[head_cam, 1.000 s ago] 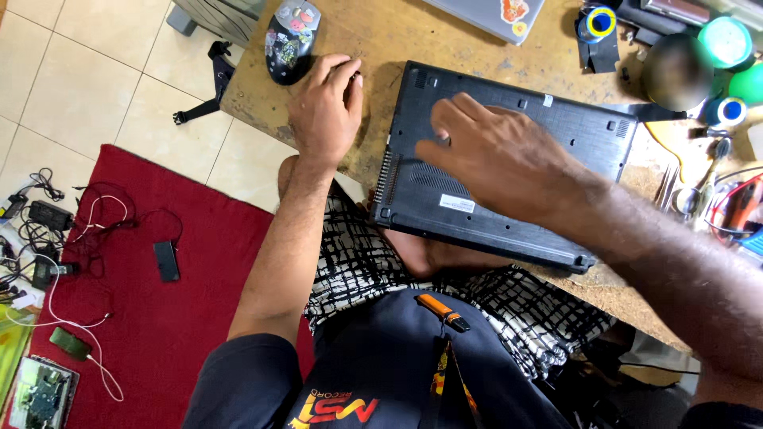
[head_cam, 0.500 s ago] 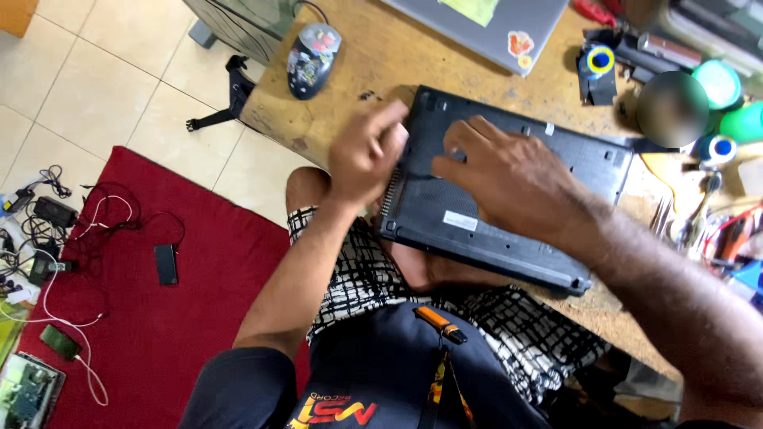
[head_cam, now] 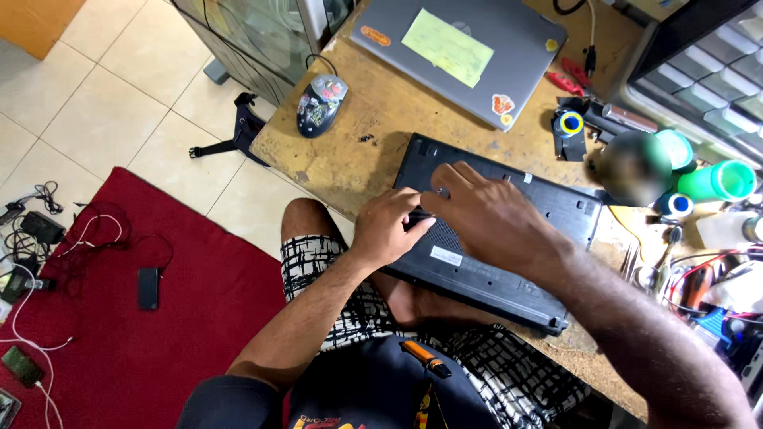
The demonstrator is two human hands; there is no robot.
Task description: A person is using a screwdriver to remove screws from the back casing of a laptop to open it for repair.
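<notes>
A black laptop [head_cam: 548, 208] lies upside down on the worn wooden bench [head_cam: 350, 159], its near edge over my lap. My left hand [head_cam: 387, 229] rests on the laptop's left part with the fingers curled around a small dark item that I cannot make out. My right hand [head_cam: 485, 216] lies flat on the laptop's underside just beside it, with a fingertip pressed near a small screw spot. The two hands touch each other.
A closed grey laptop [head_cam: 465, 56] with stickers lies at the back of the bench, with a decorated mouse [head_cam: 320, 103] to its left. Tape rolls, green containers [head_cam: 715, 181] and tools crowd the right side. Cables and a phone [head_cam: 148, 287] lie on a red mat on the floor.
My left hand has moved right from the bench onto the laptop and closed beside my right hand. My head has moved, so the view has shifted down and right.
</notes>
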